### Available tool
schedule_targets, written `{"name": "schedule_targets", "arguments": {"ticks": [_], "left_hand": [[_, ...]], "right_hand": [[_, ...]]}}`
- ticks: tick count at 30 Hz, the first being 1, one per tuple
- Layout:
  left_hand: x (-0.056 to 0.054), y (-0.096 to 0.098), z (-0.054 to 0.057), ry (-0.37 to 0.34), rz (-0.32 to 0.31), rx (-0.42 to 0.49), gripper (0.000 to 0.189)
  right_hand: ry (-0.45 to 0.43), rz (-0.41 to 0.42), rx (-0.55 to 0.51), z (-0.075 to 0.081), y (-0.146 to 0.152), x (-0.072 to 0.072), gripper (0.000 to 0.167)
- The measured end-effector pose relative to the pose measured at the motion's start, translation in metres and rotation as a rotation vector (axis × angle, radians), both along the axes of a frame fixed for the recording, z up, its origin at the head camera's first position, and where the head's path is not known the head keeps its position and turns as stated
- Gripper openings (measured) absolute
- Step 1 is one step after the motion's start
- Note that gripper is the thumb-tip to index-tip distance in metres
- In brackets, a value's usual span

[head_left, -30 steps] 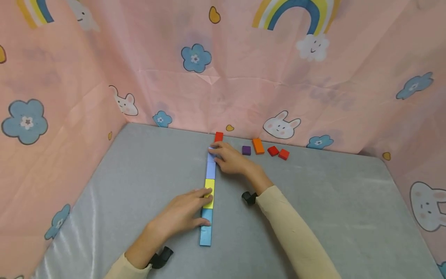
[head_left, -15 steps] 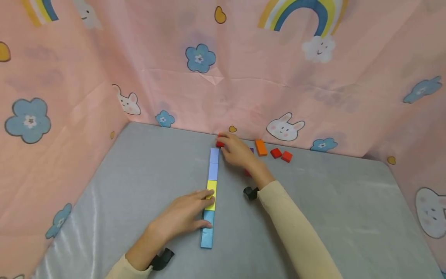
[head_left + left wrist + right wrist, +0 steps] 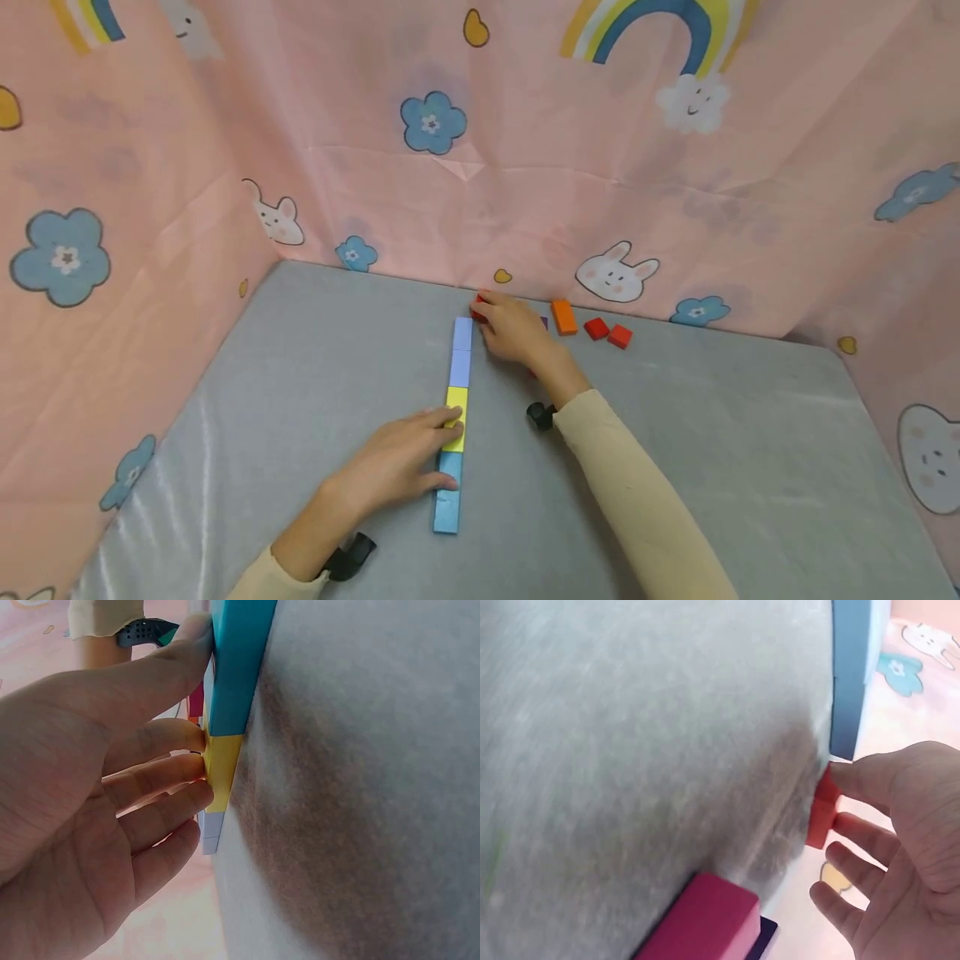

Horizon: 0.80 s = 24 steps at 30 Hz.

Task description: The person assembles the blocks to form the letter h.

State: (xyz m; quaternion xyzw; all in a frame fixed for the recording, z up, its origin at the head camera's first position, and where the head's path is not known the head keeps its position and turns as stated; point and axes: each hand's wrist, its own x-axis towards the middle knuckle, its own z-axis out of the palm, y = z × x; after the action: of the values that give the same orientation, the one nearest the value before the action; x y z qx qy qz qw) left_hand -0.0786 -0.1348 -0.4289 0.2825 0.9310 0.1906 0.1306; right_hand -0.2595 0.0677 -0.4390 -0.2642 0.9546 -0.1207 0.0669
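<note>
Two-handed reach | left hand [image 3: 396, 460] spread across yellow block [image 3: 223, 771], blue block [image 3: 238, 675] | right hand [image 3: 514, 330] farther out, pinching red block [image 3: 823, 820]

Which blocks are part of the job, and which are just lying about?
Likely part of the job:
blue section and yellow section, left hand on both
lilac section, in line with them
red piece in the right hand

Apparently just lying about:
orange block
purple block
magenta block
two loose red blocks

Your right arm [image 3: 561, 377] stretches forward, the right hand [image 3: 513, 329] pinching between thumb and fingers. Nearer you, your left hand [image 3: 397, 458] shows its back, thumb spread from its fingers.
</note>
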Motion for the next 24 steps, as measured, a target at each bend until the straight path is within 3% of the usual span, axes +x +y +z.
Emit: {"name": "schedule_targets", "arguments": {"ticks": [7, 14, 24], "left_hand": [[0.002, 0.000, 0.003, 0.004, 0.003, 0.004, 0.077], [0.006, 0.001, 0.005, 0.023, -0.023, -0.001, 0.104], [0.013, 0.003, 0.007, 0.098, -0.082, -0.067, 0.132]], "right_hand": [[0.013, -0.019, 0.036, 0.007, 0.006, 0.005, 0.045], [0.009, -0.023, 0.028, 0.006, 0.012, 0.006, 0.049], [0.035, -0.024, -0.037, 0.003, 0.017, 0.012, 0.044]]}}
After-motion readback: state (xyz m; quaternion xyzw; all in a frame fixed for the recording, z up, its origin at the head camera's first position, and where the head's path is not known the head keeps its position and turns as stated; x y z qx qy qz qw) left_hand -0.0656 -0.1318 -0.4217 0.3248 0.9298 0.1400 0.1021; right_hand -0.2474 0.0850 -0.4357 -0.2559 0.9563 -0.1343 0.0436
